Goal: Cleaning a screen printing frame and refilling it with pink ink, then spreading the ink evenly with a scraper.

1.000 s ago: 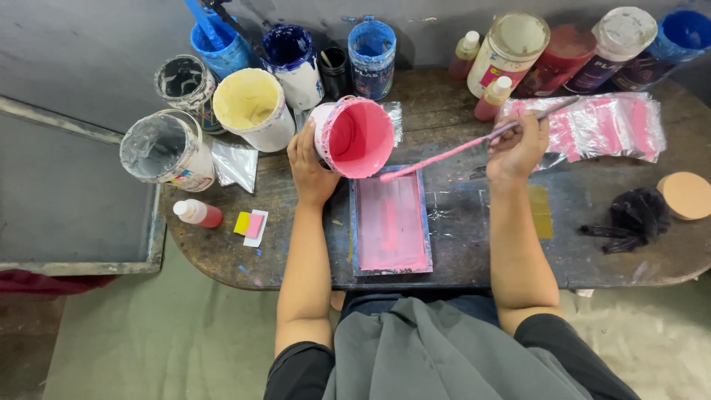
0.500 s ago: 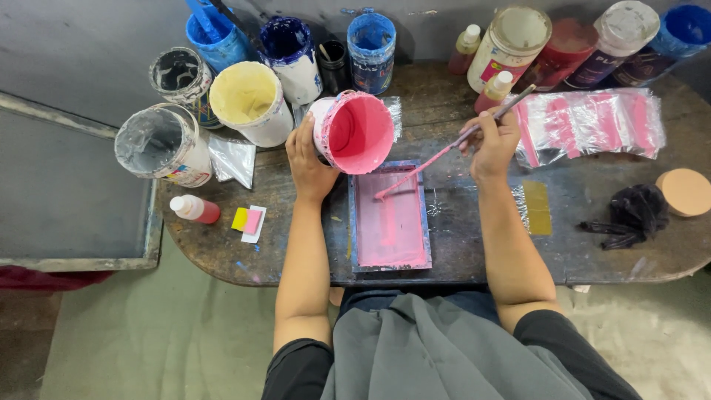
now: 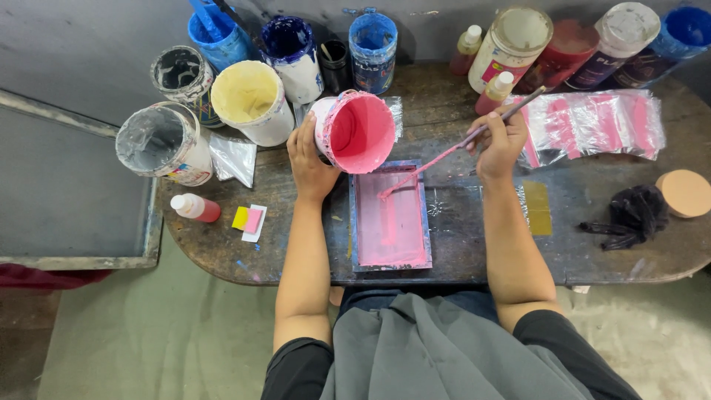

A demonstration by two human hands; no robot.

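Your left hand (image 3: 309,159) gripped the tilted pink tub (image 3: 355,132) | right hand (image 3: 498,142) pinched the stick (image 3: 459,144) over the pink frame (image 3: 390,218) | worn wooden table (image 3: 607,255), concrete floor (image 3: 148,326) below.

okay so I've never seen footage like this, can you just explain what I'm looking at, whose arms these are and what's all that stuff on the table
The picture comes from a camera worn on a person's head, looking down, so the two bare arms are that person's own. There is no machine.

The left hand grips a tilted tub coated inside with pink paint. The right hand holds a thin stick whose pink tip touches a small rectangular frame covered in pink, lying flat on the dark wooden table.

Around them stand a cream-yellow paint tub, a grey one, blue ones and several bottles. To the right lie pink-smeared plastic bags, a black bag and a round tan lid.
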